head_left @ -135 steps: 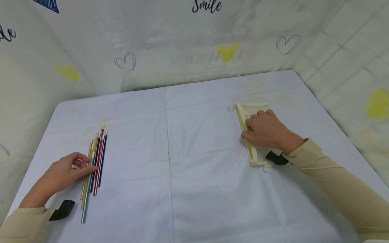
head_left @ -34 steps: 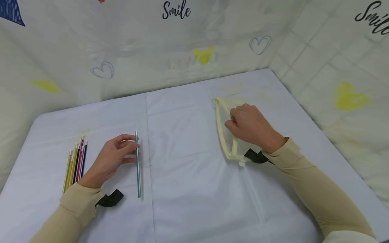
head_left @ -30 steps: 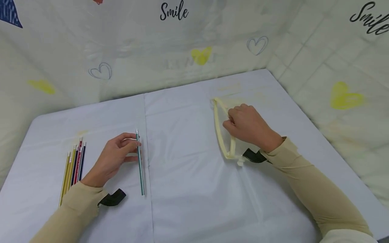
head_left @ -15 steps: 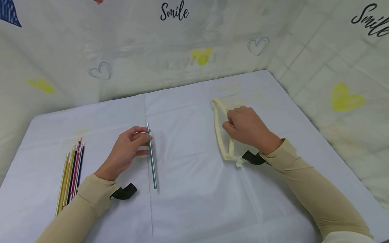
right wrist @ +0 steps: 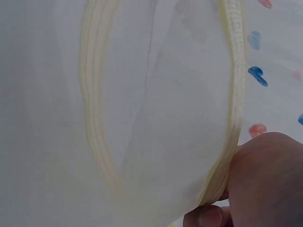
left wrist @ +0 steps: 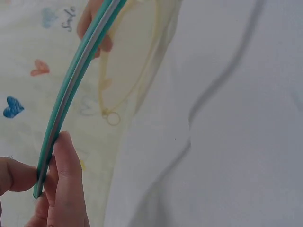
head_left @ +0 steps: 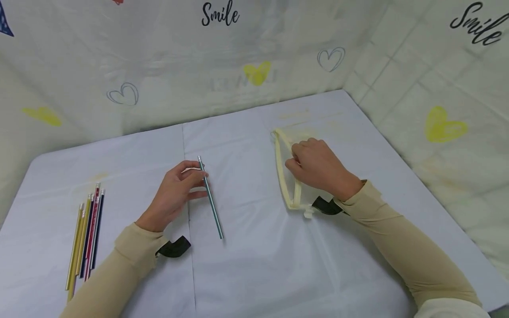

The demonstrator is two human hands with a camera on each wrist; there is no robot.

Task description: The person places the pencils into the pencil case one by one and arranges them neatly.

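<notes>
My left hand [head_left: 175, 192] pinches a teal striped pencil [head_left: 212, 203] near its upper, eraser end, between thumb and fingertips. In the left wrist view the pencil [left wrist: 71, 90] runs up from the fingertips across the picture. To the right, my right hand [head_left: 318, 165] grips one edge of a pale yellow, see-through zipper pouch [head_left: 281, 176]. The pouch's mouth gapes wide, its two zipper edges spread apart. Seen from the right wrist, the zipper tape [right wrist: 236, 80] on the near side is held between thumb and curled fingers [right wrist: 213, 216].
Several pencils [head_left: 89, 234] in yellow, dark blue and red lie side by side on the left of the white table [head_left: 246, 265]. My left forearm partly covers their lower ends. A printed sheet [head_left: 171, 53] hangs behind the table's far edge.
My left hand has picked the teal pencil out of the bunch and carried it rightward, its lower end swinging right. My right hand has drawn the pouch's mouth open and keeps hold.
</notes>
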